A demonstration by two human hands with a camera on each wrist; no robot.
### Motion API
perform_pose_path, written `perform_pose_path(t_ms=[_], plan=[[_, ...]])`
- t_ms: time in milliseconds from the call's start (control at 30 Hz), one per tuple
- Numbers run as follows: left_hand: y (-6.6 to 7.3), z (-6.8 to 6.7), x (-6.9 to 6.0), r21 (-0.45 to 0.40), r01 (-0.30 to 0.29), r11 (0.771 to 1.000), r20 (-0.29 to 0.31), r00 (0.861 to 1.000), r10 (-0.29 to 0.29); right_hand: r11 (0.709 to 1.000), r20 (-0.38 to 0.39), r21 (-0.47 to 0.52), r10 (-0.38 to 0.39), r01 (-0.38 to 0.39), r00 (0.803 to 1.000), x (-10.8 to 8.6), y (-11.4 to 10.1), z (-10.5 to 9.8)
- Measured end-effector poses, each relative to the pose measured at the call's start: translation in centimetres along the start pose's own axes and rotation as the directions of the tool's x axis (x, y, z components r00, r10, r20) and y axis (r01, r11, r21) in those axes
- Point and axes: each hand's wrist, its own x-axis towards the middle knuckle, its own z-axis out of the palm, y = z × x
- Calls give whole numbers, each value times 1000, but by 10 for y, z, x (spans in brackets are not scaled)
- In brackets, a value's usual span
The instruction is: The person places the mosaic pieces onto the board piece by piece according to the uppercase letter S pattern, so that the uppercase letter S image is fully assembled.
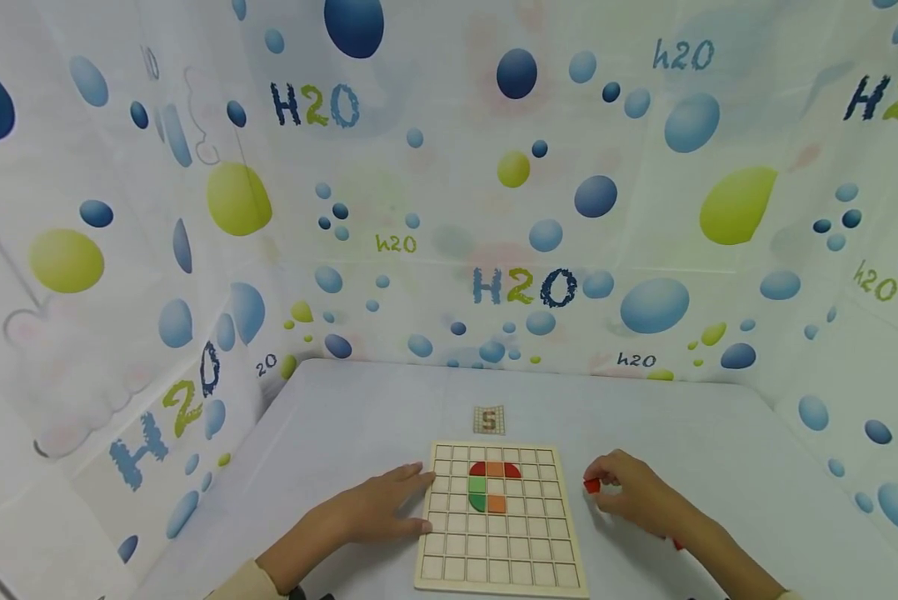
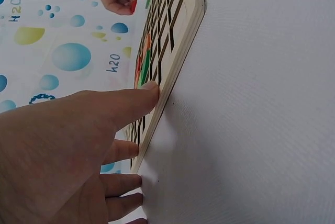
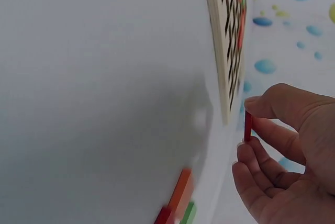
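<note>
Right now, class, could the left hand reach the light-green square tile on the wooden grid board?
Probably yes: the left hand touches the board, and nothing visible stands between its fingers and the tile.

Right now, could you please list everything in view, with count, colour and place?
Board: 1, pale wood, on the table.
Table: 1, white, under the board.
Card: 1, beige with brown mark, beyond the board.
Placed pieces: 6, two each red, orange, green, on the board.
Held piece: 1, red, right of the board.
Loose pieces: at least 3, red, orange, green, on the table, right of the board.
Cloth: count unclear, white with blue and green print, behind and beside the table.
Sleeves: 2, beige, bottom of head view.
Left hand: 1, touching the board's left edge.
Right hand: 1, pinching the held piece.
</note>
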Motion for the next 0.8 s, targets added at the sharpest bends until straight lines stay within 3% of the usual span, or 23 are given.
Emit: perform_pose_path(t_ms=[400,800], plan=[[0,-1,0,-7,2,1000,4,1000,-2,987,46,58,-154,151,987,9,-46,34],[3,-3,-1,-21,17,1000,12,1000,-17,959,102,67,-282,276,954,23,-61,60]])
